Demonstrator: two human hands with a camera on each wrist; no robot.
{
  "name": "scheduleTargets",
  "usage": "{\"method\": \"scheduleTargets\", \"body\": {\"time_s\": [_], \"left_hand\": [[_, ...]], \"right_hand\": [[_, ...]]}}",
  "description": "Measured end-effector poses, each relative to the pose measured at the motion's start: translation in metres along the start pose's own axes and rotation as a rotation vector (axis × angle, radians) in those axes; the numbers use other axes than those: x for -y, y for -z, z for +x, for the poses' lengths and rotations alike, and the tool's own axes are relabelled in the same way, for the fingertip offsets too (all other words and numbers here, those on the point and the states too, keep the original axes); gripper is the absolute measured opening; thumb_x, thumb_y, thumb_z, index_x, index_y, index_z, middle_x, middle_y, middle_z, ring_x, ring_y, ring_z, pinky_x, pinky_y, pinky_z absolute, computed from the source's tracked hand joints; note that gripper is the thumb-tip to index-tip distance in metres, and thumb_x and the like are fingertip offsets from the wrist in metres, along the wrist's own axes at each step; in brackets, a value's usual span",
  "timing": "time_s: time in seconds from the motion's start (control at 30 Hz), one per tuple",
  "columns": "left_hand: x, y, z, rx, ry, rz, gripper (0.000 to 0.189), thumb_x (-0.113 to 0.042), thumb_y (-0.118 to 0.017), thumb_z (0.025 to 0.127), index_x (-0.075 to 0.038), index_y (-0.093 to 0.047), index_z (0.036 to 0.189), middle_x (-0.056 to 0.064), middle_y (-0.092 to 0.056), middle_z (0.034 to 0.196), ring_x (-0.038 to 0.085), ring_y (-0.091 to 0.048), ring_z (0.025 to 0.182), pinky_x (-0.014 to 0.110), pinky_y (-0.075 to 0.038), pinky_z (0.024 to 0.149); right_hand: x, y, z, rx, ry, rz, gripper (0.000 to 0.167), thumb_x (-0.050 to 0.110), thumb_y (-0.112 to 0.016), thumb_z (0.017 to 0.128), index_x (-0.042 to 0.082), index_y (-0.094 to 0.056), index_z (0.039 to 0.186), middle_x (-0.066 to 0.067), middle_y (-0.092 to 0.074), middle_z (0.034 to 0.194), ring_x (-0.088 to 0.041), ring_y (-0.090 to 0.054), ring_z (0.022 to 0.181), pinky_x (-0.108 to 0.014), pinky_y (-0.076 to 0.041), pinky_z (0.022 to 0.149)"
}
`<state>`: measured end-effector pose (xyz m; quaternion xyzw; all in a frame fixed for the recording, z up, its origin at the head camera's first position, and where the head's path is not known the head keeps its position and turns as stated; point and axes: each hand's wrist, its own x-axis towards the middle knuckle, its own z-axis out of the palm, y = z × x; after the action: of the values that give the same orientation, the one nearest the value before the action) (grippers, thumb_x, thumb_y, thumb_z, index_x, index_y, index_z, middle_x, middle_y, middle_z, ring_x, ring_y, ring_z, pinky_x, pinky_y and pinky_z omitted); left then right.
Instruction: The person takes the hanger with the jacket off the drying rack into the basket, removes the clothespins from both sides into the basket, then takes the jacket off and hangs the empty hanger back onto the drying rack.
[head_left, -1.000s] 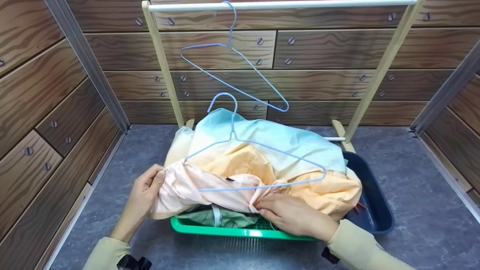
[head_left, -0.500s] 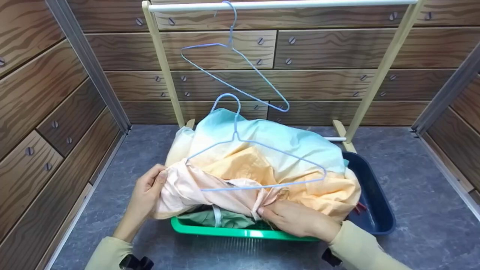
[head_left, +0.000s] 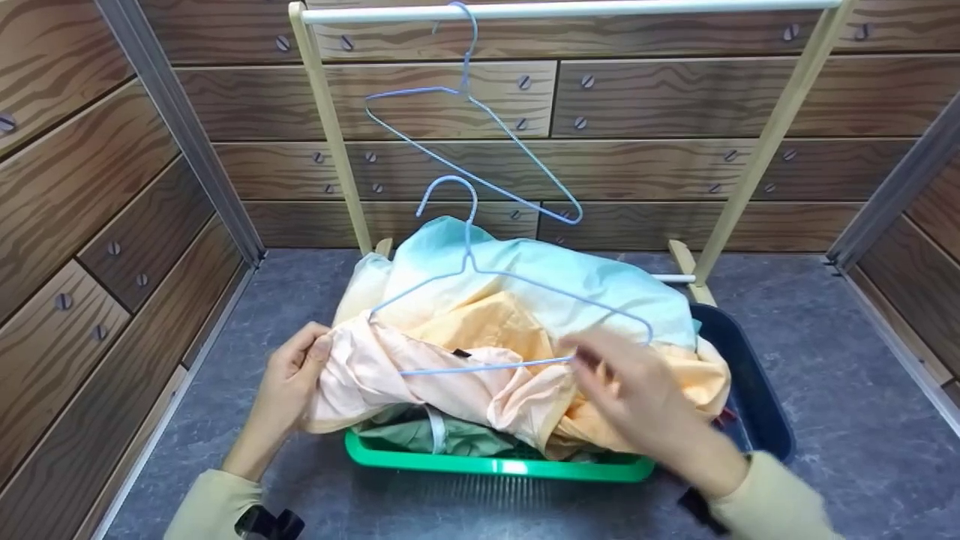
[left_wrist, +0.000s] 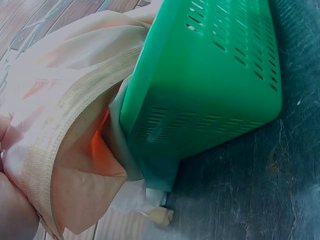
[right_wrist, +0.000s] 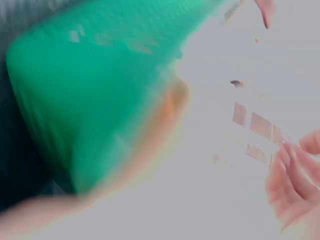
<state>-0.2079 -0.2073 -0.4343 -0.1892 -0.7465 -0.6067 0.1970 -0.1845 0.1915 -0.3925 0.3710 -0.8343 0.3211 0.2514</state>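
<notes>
In the head view my left hand (head_left: pixel 296 375) pinches the edge of a pale pink garment (head_left: pixel 450 382) with a beige trim band. A blue wire hanger (head_left: pixel 469 262) stands upright, its left end tucked inside the garment. A small black tag (head_left: pixel 461 353) shows on the fabric. My right hand (head_left: pixel 637 390), blurred, is raised over the garment's right side, its fingertips overlapping the hanger's lower bar. Its fingers are loosely bent with a gap to the thumb. In the left wrist view the garment's beige band (left_wrist: pixel 70 112) hangs beside the green basket (left_wrist: pixel 200 85).
A large blue, white and orange cloth (head_left: pixel 555 277) is heaped behind the pink garment. Dark green fabric (head_left: pixel 472 439) lies in the basket. A navy tray (head_left: pixel 765 405) stands at right. Behind, a second hanger (head_left: pixel 525 150) hangs from a white rail (head_left: pixel 637 9) on wooden posts.
My right hand has let go of the bunched pink fabric and moved up and right to the hanger's lower bar. The hanger has risen slightly; my left hand keeps its grip.
</notes>
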Motion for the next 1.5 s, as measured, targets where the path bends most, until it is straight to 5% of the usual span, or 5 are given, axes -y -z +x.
{"method": "scheduleTargets", "body": {"time_s": [0.17, 0.4, 0.7, 1.17, 1.5], "left_hand": [[-0.001, -0.003, 0.001, -0.002, 0.018, -0.013, 0.017, 0.0, -0.049, 0.101, 0.006, -0.063, 0.094, 0.007, -0.063, 0.083, 0.013, -0.056, 0.073, 0.023, -0.046, 0.064], [0.0, -0.007, 0.005, 0.035, 0.001, -0.009, 0.016, 0.001, -0.049, 0.101, 0.007, -0.062, 0.094, 0.008, -0.061, 0.081, 0.012, -0.054, 0.072, 0.022, -0.045, 0.062], [-0.003, -0.01, 0.007, 0.06, 0.016, 0.012, 0.016, -0.002, -0.051, 0.101, 0.003, -0.063, 0.093, 0.007, -0.056, 0.076, 0.014, -0.051, 0.067, 0.023, -0.043, 0.059], [-0.044, -0.06, -0.006, -0.206, -0.253, 0.812, 0.058, -0.041, -0.075, 0.084, 0.0, -0.058, 0.121, 0.019, -0.051, 0.133, 0.037, -0.044, 0.126, 0.054, -0.031, 0.103], [-0.037, -0.064, -0.011, -0.26, -0.328, 0.942, 0.04, -0.011, -0.072, 0.086, 0.004, -0.058, 0.121, 0.02, -0.06, 0.116, 0.037, -0.056, 0.109, 0.046, -0.046, 0.095]], "right_hand": [[-0.026, 0.024, 0.011, -0.037, -0.057, -0.111, 0.032, 0.012, -0.065, 0.094, 0.005, -0.063, 0.125, -0.005, -0.062, 0.12, -0.019, -0.054, 0.112, -0.035, -0.042, 0.096], [-0.043, 0.04, 0.008, 0.17, -0.316, 0.211, 0.021, 0.018, -0.056, 0.102, 0.02, -0.069, 0.119, 0.002, -0.061, 0.077, -0.011, -0.05, 0.061, -0.027, -0.042, 0.053], [-0.04, 0.042, 0.011, 0.143, -0.36, 0.334, 0.02, 0.01, -0.056, 0.101, 0.02, -0.074, 0.103, 0.002, -0.045, 0.06, -0.009, -0.035, 0.048, -0.029, -0.036, 0.049], [-0.035, 0.041, 0.0, 0.078, -0.288, 0.297, 0.024, 0.001, -0.057, 0.098, 0.02, -0.073, 0.099, 0.007, -0.036, 0.055, -0.006, -0.028, 0.045, -0.029, -0.03, 0.044], [-0.028, 0.04, -0.005, 0.027, -0.286, 0.288, 0.023, 0.0, -0.059, 0.097, 0.018, -0.074, 0.096, 0.005, -0.05, 0.061, -0.009, -0.033, 0.049, -0.03, -0.032, 0.047]]}}
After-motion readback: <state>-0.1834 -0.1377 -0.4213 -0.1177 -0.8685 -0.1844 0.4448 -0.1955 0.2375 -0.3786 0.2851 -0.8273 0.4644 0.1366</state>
